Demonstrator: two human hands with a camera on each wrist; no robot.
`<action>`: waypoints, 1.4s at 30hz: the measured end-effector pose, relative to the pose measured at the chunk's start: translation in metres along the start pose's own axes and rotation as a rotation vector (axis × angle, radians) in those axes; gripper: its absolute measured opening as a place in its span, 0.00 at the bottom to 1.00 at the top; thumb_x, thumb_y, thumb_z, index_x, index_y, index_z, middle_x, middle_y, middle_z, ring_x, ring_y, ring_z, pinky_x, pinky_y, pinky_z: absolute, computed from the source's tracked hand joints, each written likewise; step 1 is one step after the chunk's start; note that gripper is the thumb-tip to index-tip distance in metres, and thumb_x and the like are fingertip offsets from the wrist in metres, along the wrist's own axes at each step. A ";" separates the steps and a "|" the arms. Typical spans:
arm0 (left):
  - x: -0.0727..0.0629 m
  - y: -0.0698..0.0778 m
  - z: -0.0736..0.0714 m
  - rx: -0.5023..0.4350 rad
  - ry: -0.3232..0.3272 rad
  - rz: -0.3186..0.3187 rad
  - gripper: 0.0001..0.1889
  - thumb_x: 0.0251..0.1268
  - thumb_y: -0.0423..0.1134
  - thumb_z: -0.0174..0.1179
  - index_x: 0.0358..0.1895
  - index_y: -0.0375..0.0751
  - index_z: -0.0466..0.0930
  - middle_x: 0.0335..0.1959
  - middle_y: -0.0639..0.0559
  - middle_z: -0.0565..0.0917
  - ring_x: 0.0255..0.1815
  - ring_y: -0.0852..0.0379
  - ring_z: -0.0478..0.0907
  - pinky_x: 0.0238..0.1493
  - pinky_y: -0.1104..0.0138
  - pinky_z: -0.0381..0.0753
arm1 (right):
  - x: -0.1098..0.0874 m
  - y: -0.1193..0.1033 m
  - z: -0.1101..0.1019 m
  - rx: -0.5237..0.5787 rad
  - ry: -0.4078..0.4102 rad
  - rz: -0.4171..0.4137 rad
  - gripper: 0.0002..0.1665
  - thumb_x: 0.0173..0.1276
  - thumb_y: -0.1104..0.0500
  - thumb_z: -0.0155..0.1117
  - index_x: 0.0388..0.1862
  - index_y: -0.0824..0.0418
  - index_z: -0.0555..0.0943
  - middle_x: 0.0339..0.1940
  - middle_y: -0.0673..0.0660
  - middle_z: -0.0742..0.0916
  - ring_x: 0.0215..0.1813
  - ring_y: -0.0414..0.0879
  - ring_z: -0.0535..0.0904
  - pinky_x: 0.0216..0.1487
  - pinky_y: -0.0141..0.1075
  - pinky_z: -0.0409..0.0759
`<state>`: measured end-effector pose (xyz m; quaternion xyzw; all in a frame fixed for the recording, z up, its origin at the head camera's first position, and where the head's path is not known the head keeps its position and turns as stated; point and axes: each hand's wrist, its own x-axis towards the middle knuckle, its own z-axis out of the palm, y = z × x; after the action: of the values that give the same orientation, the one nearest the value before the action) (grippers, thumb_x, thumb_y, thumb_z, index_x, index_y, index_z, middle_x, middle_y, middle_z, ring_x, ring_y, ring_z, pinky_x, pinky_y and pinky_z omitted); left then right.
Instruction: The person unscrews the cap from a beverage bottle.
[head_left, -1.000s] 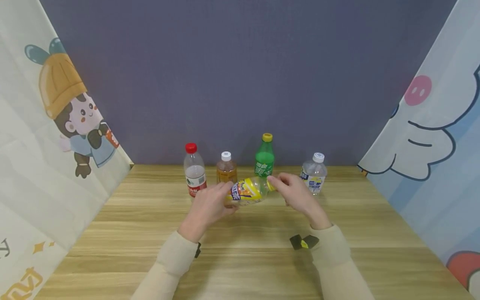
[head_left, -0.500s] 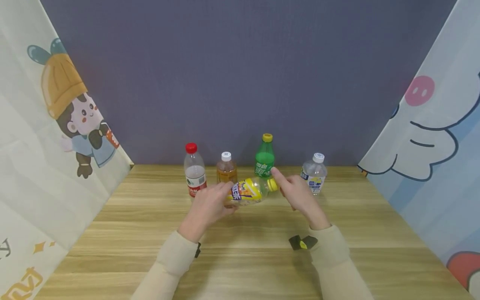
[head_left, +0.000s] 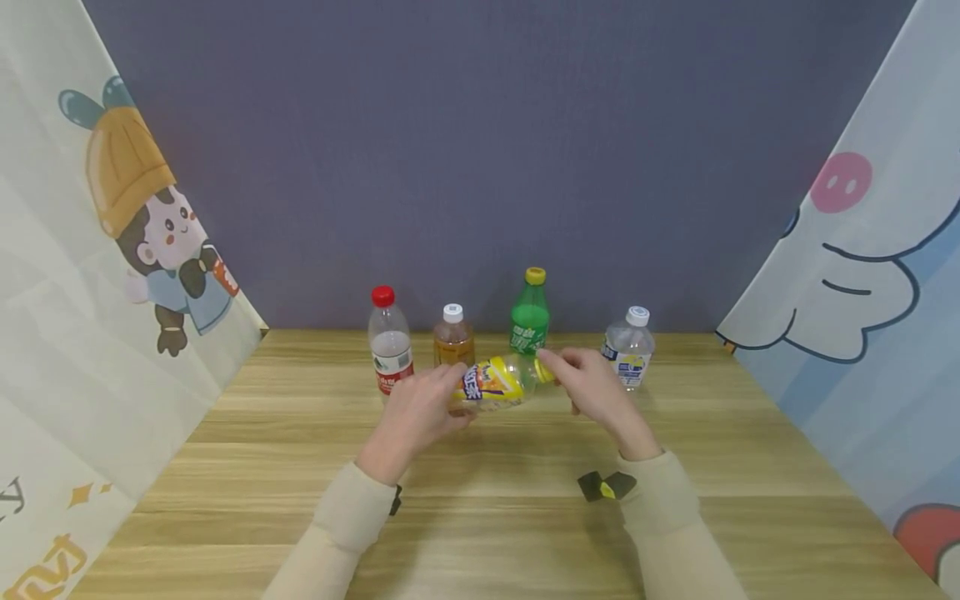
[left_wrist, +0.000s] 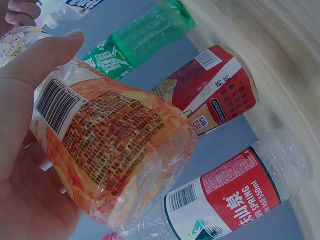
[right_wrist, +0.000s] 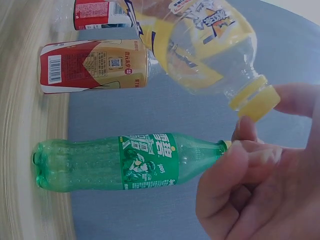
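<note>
My left hand (head_left: 420, 408) grips a clear plastic bottle (head_left: 491, 380) with a yellow and purple label, holding it tilted sideways above the table. In the left wrist view, the thumb and palm wrap round its orange barcode side (left_wrist: 110, 135). The neck points right, towards my right hand (head_left: 596, 387). There, the thumb and a finger pinch the yellow bottle cap (right_wrist: 260, 104). A yellow ring (right_wrist: 246, 93) circles the neck just below the cap, with a narrow gap between them in the right wrist view.
Behind the hands stand a red-capped water bottle (head_left: 391, 350), a white-capped amber drink bottle (head_left: 453, 340), a green Sprite bottle (head_left: 529, 321) and a clear bottle with a white cap (head_left: 630, 346). All stand upright on the wooden table (head_left: 510, 517), before a grey-blue panel (head_left: 487, 167).
Half a second ago, the right hand's fingers were spread off the cap; now they pinch it again, as they did one second ago. The left hand and bottle have hardly moved.
</note>
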<state>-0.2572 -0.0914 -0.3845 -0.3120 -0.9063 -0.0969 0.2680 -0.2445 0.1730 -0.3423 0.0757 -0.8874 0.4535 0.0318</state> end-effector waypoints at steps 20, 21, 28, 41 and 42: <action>-0.001 0.000 -0.001 -0.005 0.002 0.004 0.32 0.42 0.49 0.83 0.52 0.44 0.79 0.38 0.52 0.87 0.32 0.55 0.82 0.29 0.65 0.80 | -0.002 -0.004 0.000 -0.032 0.006 0.076 0.46 0.74 0.24 0.40 0.18 0.61 0.73 0.11 0.50 0.70 0.10 0.42 0.63 0.15 0.36 0.68; -0.001 0.000 0.000 -0.004 0.002 0.004 0.33 0.42 0.49 0.83 0.52 0.44 0.79 0.38 0.52 0.87 0.32 0.55 0.82 0.29 0.65 0.80 | -0.002 -0.004 0.000 -0.031 0.003 0.076 0.45 0.75 0.24 0.40 0.19 0.62 0.74 0.11 0.50 0.71 0.10 0.42 0.63 0.15 0.35 0.68; -0.001 -0.001 0.001 0.001 -0.007 -0.003 0.33 0.42 0.50 0.83 0.53 0.44 0.79 0.39 0.52 0.87 0.33 0.55 0.82 0.30 0.65 0.80 | -0.001 -0.003 0.000 -0.012 -0.013 0.052 0.40 0.77 0.29 0.45 0.24 0.62 0.77 0.15 0.51 0.73 0.12 0.43 0.65 0.17 0.35 0.69; 0.000 -0.001 0.001 0.003 -0.006 -0.006 0.32 0.42 0.50 0.83 0.50 0.45 0.78 0.37 0.53 0.86 0.31 0.56 0.81 0.28 0.66 0.79 | 0.000 -0.001 0.000 0.025 -0.015 -0.018 0.32 0.78 0.36 0.50 0.34 0.63 0.79 0.22 0.56 0.76 0.19 0.49 0.74 0.28 0.45 0.80; 0.000 0.000 0.001 0.002 -0.007 -0.006 0.32 0.42 0.50 0.83 0.50 0.45 0.78 0.37 0.53 0.86 0.31 0.57 0.81 0.28 0.66 0.79 | 0.001 -0.001 0.001 0.016 -0.010 -0.016 0.33 0.78 0.35 0.49 0.35 0.64 0.80 0.23 0.56 0.77 0.19 0.49 0.74 0.28 0.46 0.80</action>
<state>-0.2575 -0.0918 -0.3851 -0.3092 -0.9083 -0.0956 0.2651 -0.2449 0.1721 -0.3421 0.0854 -0.8833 0.4600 0.0305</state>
